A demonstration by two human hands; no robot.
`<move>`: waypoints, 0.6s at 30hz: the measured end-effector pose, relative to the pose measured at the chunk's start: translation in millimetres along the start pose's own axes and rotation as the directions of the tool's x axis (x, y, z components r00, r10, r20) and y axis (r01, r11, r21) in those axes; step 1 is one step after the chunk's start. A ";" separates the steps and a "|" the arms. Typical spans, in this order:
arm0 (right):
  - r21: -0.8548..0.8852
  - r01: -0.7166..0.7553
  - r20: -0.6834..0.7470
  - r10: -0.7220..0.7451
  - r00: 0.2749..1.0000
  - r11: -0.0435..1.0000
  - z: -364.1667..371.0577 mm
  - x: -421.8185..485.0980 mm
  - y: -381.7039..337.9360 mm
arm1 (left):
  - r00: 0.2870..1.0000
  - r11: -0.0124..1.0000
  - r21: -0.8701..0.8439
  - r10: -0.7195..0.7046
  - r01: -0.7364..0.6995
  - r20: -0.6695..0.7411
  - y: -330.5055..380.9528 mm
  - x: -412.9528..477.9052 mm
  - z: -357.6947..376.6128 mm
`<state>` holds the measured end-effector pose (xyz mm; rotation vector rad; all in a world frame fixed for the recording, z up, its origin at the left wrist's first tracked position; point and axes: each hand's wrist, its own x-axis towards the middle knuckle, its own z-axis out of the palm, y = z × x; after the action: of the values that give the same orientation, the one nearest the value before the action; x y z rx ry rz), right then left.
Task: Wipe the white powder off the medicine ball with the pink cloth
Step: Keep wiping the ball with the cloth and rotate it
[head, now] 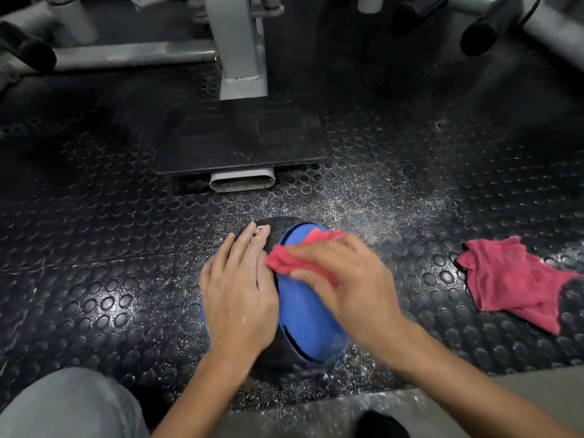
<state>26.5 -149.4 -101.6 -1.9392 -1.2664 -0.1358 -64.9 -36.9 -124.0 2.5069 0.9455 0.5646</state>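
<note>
medicine ball (pixel 303 311) half hidden, machine frame (pixel 237 58) cropped

Tally by kind, near to far

Near centre: 1 medicine ball (pixel 303 314). Hands x2, both on it: left hand (pixel 240 289), right hand (pixel 344 279). Cloths x2: pink cloth (pixel 290 260) on the ball under the right hand, spare cloth (pixel 512 279) on the floor (pixel 94 248) to the right. Far side: 1 black footplate (pixel 240 140), 1 grey upright (pixel 237 42), approx. 3 black roller pads (pixel 38 55) (1 far left, 2 far right).

Matt blue-and-black medicine ball (pixel 303 308); soft, fuzzy pink cloth (pixel 297 263); glossy studded rubber floor (pixel 94 279) dusted with powder; painted grey metal frame (pixel 234 42).
</note>
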 end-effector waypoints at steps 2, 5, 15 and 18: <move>0.141 -0.249 -0.009 0.252 0.968 0.958 0.9 11.8 19.1 | 1.000 1.000 -0.008 -0.012 0.012 0.012 -1.0 -3.0 -1.3; 0.175 -0.569 0.124 0.556 0.822 0.803 1.4 26.8 54.6 | 1.000 1.000 -0.022 -0.018 0.019 0.016 -0.5 -9.3 -3.8; 0.065 -0.196 -0.008 0.197 0.980 0.978 4.4 7.5 8.5 | 0.999 0.994 -0.109 0.018 -0.012 0.050 -14.8 -8.5 -8.6; 0.236 -0.453 0.034 0.459 0.888 0.860 0.8 14.5 36.3 | 0.994 0.970 -0.227 -0.067 0.085 0.084 -12.4 -4.2 -12.5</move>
<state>62.8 -145.0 -115.4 -1.9605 -0.7347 0.2264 -80.6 -28.4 -120.6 2.2600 0.8891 0.5194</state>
